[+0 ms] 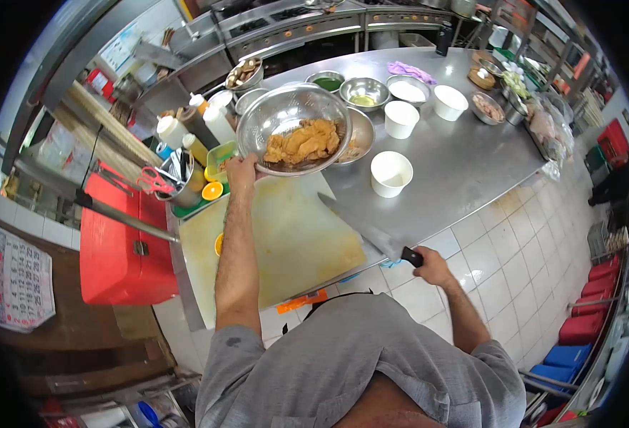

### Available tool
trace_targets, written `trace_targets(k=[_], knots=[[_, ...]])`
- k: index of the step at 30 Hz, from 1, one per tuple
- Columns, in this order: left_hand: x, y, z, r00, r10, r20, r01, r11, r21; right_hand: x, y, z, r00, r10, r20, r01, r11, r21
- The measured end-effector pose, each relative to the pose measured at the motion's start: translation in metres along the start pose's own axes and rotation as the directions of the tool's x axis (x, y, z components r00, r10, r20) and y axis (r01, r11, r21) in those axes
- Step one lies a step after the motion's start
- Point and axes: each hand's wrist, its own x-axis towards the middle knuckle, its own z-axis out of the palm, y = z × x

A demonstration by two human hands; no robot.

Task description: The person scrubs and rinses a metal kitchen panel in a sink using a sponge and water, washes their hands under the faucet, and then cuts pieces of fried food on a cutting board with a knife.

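Note:
My left hand (242,175) grips the near rim of a shiny metal bowl (257,114), tilted toward me above the far edge of the cutting board (296,232). Golden-brown pieces of what looks like fried, breaded food (303,144) lie inside it. In my right hand (433,267) is a large kitchen knife (380,237), held by its black handle. Its blade points away to the left, low over the board's right edge and the steel table. An orange half (212,190) rests beyond the board's left corner, and another orange piece (219,244) is partly hidden behind my left forearm.
White tubs (391,175) and several metal bowls (365,93) stand on the steel table (464,160). Sauce bottles (219,125) and a tool container (179,178) with red scissors crowd the left. A red cooler (118,250) sits beside the board; stoves (296,32) line the back.

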Motion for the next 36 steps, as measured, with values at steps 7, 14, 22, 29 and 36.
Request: trace_targets(k=[7, 14, 22, 29, 36], knots=[[0.039, -0.019, 0.055, 0.993, 0.000, 0.116, -0.007, 0.998, 0.055, -0.075, 0.048, -0.055, 0.965, 0.256, 0.047, -0.259, 0.962, 0.081], [0.095, -0.042, 0.072, 0.971, -0.049, 0.234, -0.085, 0.842, 0.532, -0.149, 0.147, -0.101, 0.921, 0.386, -0.062, -0.313, 0.823, 0.475], [0.054, 0.059, 0.260, 0.739, 0.589, 0.327, -0.615, 0.390, 0.685, -0.195, 0.242, -0.160, 0.792, 0.585, -0.176, -0.395, 0.710, 0.583], [0.083, 0.038, 0.497, 0.735, 0.430, 0.524, -0.677, 0.422, 0.604, -0.184, 0.291, -0.177, 0.724, 0.629, -0.284, -0.360, 0.695, 0.622], [0.219, -0.031, 0.675, 0.810, 0.205, 0.550, -0.587, 0.293, 0.755, -0.187, 0.314, -0.193, 0.563, 0.788, -0.251, -0.454, 0.548, 0.702]])
